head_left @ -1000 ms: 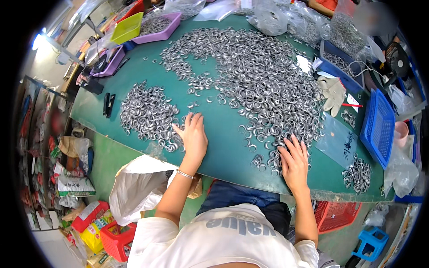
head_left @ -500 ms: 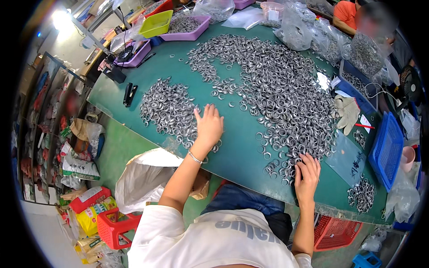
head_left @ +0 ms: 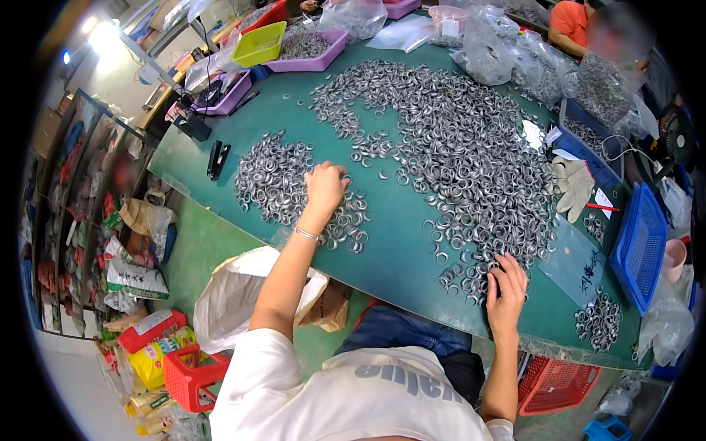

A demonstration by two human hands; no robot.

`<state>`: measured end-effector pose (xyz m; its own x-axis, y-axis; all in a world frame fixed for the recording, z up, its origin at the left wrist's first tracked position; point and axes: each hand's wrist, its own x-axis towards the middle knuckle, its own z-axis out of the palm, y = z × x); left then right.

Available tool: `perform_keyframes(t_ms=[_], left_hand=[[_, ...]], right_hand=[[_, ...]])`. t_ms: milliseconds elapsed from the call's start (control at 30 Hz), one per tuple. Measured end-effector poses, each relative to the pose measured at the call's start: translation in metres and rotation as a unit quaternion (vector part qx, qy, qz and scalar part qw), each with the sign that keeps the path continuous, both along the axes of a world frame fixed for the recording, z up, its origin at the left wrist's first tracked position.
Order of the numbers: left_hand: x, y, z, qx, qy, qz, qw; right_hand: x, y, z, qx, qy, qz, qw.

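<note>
My left hand (head_left: 326, 188) is over the right side of the smaller pile of grey metal rings (head_left: 271, 176). Its fingers are curled closed, with a bit of a grey ring showing at the fingertips. A thin bracelet (head_left: 306, 234) circles that wrist. My right hand (head_left: 507, 289) rests at the near edge of the large pile of metal rings (head_left: 463, 147). Its fingers are slightly bent and apart, touching rings; whether one lies under the fingertips is hidden.
A black stapler (head_left: 218, 159) lies left of the smaller pile. On the right are a work glove (head_left: 573, 185), a clear plastic bag (head_left: 570, 257), a small ring pile (head_left: 598, 321) and blue baskets (head_left: 634, 246). A white sack (head_left: 235, 301) stands below the table's near edge.
My left hand has moved left and slightly away from me over the smaller pile, its spread fingers now curled in. The right hand has stayed nearly still.
</note>
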<state>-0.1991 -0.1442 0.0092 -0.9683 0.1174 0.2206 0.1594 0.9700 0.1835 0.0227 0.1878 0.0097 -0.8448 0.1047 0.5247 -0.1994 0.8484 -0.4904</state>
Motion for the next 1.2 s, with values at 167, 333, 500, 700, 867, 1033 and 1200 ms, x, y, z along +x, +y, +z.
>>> perform_keyframes(t_ms=[167, 333, 500, 700, 867, 1033, 1200], left_hand=[[-0.008, -0.010, -0.010, 0.026, 0.010, -0.008, 1.000], [-0.003, -0.006, -0.009, 0.014, 0.053, -0.034, 0.998], [-0.010, -0.008, -0.006, -0.011, 0.027, -0.068, 0.997], [-0.018, -0.015, -0.010, 0.090, 0.042, -0.136, 0.986], [-0.020, -0.006, -0.005, 0.184, 0.049, -0.146, 0.971], [0.007, 0.033, 0.012, 0.306, -0.025, -0.172, 0.936], [0.053, 0.074, 0.016, 0.351, -0.175, -0.235, 0.889]], right_hand=[[0.000, -0.001, -0.002, -0.002, -0.001, 0.001, 1.000], [0.001, 0.001, -0.003, -0.008, -0.003, -0.002, 1.000], [0.000, 0.000, -0.002, -0.012, -0.009, -0.001, 1.000], [0.000, -0.001, -0.004, -0.024, -0.010, -0.001, 1.000], [0.000, -0.001, -0.004, -0.035, -0.011, 0.002, 0.999], [0.001, 0.000, -0.003, -0.040, -0.016, -0.001, 0.999], [0.000, 0.000, -0.004, -0.048, -0.011, -0.003, 0.999]])
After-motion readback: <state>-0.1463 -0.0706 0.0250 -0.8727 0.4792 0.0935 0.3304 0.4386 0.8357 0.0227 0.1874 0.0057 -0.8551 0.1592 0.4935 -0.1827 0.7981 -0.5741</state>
